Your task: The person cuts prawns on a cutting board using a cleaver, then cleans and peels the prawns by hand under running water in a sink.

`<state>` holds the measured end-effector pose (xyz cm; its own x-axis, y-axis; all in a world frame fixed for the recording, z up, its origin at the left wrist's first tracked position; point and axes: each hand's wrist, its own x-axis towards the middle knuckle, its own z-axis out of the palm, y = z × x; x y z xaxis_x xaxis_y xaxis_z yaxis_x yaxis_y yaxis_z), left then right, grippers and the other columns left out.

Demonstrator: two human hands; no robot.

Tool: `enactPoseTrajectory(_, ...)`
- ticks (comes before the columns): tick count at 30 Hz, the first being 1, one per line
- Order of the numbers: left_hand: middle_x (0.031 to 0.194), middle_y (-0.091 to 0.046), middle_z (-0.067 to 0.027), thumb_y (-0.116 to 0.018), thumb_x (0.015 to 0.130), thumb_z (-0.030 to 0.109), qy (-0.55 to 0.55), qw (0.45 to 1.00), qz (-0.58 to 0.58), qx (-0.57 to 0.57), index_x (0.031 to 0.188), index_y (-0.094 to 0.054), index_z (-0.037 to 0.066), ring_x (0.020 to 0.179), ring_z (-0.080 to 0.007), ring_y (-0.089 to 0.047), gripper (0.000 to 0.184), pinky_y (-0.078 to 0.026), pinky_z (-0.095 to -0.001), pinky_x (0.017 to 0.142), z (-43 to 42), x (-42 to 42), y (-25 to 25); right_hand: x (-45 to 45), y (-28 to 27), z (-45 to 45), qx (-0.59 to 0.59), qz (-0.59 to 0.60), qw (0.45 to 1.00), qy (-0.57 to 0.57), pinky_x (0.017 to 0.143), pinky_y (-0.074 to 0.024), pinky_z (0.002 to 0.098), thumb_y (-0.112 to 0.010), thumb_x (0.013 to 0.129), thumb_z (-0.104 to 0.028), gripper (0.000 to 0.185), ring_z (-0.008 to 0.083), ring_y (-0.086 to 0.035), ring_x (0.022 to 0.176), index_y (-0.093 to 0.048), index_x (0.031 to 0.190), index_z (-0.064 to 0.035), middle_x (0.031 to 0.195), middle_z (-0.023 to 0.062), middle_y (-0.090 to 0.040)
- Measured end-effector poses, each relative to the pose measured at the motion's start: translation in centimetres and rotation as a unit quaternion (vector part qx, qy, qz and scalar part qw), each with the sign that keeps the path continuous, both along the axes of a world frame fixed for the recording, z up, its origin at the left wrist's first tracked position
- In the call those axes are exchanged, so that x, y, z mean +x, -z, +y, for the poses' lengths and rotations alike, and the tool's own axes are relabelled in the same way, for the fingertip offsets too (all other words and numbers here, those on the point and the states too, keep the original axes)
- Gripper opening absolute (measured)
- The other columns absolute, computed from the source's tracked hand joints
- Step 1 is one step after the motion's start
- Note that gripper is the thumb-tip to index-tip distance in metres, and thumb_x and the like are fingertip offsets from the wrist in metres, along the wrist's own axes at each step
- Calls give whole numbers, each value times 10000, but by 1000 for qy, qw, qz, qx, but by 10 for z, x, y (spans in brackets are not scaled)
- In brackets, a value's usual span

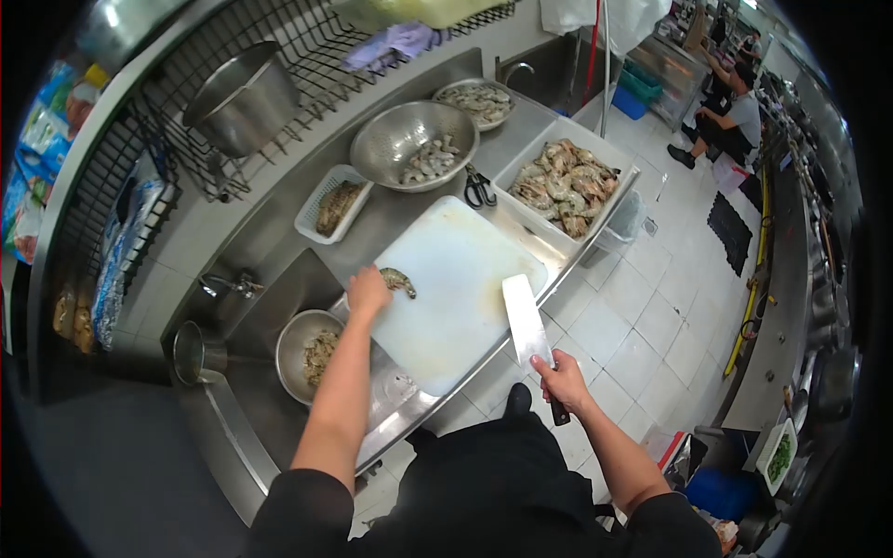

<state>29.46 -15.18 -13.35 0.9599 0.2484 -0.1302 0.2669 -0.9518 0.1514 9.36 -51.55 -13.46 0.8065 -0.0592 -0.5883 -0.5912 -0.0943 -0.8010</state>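
My left hand (369, 290) is at the left edge of a white cutting board (446, 316), its fingers closed on one end of a shrimp (400, 282). The shrimp's curled body lies on the board, and my fingertips are partly hidden. In my right hand (563, 379) is the dark handle of a cleaver (526, 316). Its broad blade points away from me over the board's right edge. A white tub (628, 177) behind the board holds a pile of whole shrimp (567, 181). Peeled shrimp (431, 160) lie in a metal colander (372, 139).
Kitchen scissors (479, 189) lie between colander and tub. A white basket (312, 223) stands left of the colander. A bowl of shrimp pieces (296, 339) sits in the sink (246, 400). Another bowl (507, 116) is at the back. A person (739, 116) sits farther off.
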Motion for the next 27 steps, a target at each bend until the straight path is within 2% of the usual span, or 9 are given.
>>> enactPoseTrajectory(3,1238,-612,-33,-612,789,20,259,963,66,7,1152,-667,147,1219,-288,-514,388,-425,-463,984,-26,7,-15,6,-5,-29,-21,-19,996,-80,398,-406,276,-665,935,-313,347,116,-507,427,-536,878,5,572,43,-529)
enactPoseTrajectory(7,1248,-617,-53,-565,737,-71,397,912,-20,-97,1115,-673,112,1227,-284,-518,433,-391,-456,1032,-64,-3,3,17,8,-65,46,-14,990,-133,414,-422,269,-629,959,-236,252,113,-524,452,-549,902,-4,622,43,-548)
enactPoseTrajectory(10,1279,-582,-110,-556,795,-83,257,921,-211,-201,1104,-661,64,1223,-285,-491,357,-410,-405,988,-82,-13,12,27,9,-74,116,-15,985,-130,420,-437,263,-596,975,-211,220,107,-521,452,-553,937,1,678,48,-564)
enactPoseTrajectory(12,1183,-621,-146,-572,861,-9,177,927,-223,-244,1074,-657,33,1101,-316,-559,233,-457,-394,921,-96,-20,20,34,11,-73,140,10,982,-129,406,-437,262,-576,982,-202,214,101,-511,446,-534,1016,6,708,48,-568)
enactPoseTrajectory(15,832,-671,-133,-576,960,183,128,923,-198,-304,1025,-647,-6,717,-221,-618,212,-502,-343,705,-117,-30,40,34,18,-61,145,25,983,-111,370,-405,270,-568,985,-214,269,100,-496,431,-469,1112,1,658,44,-538)
enactPoseTrajectory(20,830,-661,-127,-558,968,186,-13,943,-175,-282,1061,-625,-7,719,-200,-610,225,-500,-351,692,-154,-56,43,28,33,-39,142,21,986,-89,356,-387,281,-592,970,-259,322,105,-478,406,-461,1098,6,599,24,-494)
enactPoseTrajectory(22,827,-660,-124,-535,979,173,-141,903,-249,-320,1077,-611,-12,700,-192,-603,222,-505,-353,675,-150,-61,49,30,25,-35,152,16,984,-94,358,-387,282,-593,966,-260,328,109,-482,408,-464,1098,11,595,23,-494)
enactPoseTrajectory(23,1064,-650,-188,-506,998,215,-115,917,-255,-282,1126,-598,-13,910,-313,-621,276,-487,-390,799,-148,-61,50,33,22,-33,155,21,984,-91,361,-390,284,-586,965,-255,318,112,-485,408,-475,1092,14,591,26,-493)
enactPoseTrajectory(27,1387,-502,-206,-439,1026,329,-22,948,-252,-194,1312,-523,4,1270,-355,-479,441,-361,-419,1050,-170,-52,52,43,16,-25,148,10,983,-107,363,-393,294,-566,973,-265,315,115,-488,404,-492,1066,27,570,30,-487)
